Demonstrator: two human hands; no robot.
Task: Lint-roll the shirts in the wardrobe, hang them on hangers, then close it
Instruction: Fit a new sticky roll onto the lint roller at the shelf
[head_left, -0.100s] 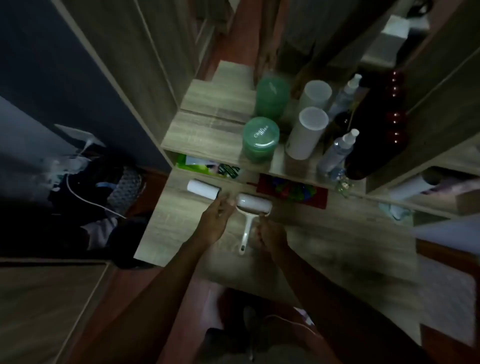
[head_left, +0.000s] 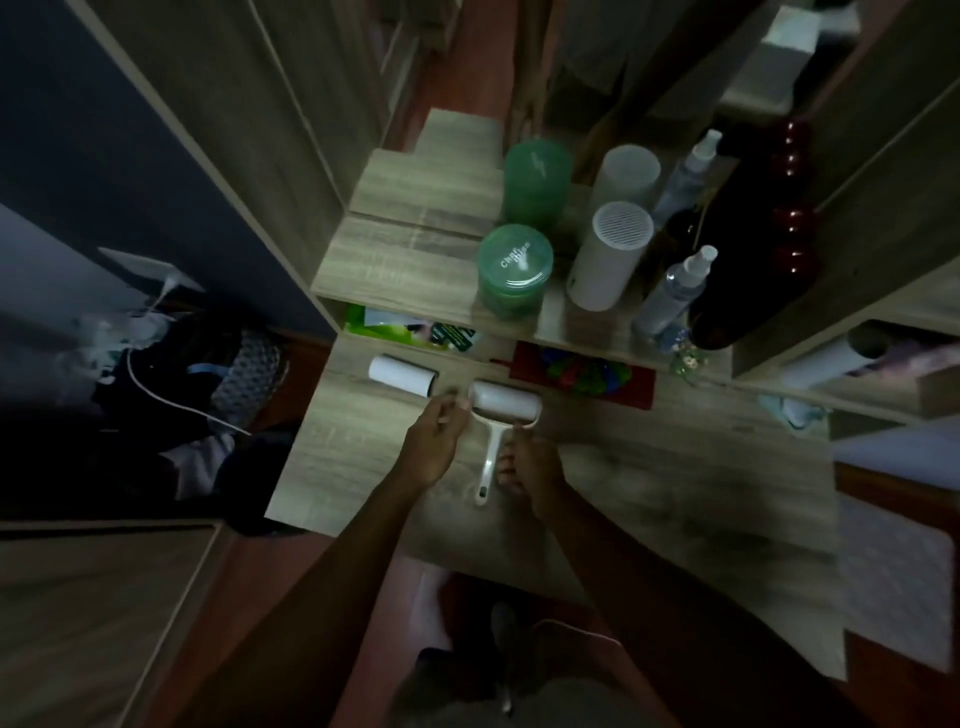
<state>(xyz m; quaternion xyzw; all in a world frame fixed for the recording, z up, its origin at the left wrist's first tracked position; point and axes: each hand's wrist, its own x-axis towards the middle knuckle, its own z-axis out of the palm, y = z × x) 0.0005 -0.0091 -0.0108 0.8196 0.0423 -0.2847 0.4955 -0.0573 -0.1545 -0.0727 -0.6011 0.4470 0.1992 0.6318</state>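
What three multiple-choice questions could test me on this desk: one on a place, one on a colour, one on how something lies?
1. Where is the spare roll?
A: on the desk, left of the lint roller
B: in the person's lap
C: under a chair

2. What colour is the lidded tub on the shelf?
A: red
B: green
C: yellow

3. Which way does the lint roller's handle point?
A: away from the person
B: straight up
C: toward the person

Answers:
1. A, it lies just beyond the roller's left end, by the left hand.
2. B, its lid and wall are both green.
3. C, the handle runs back alongside the right hand.
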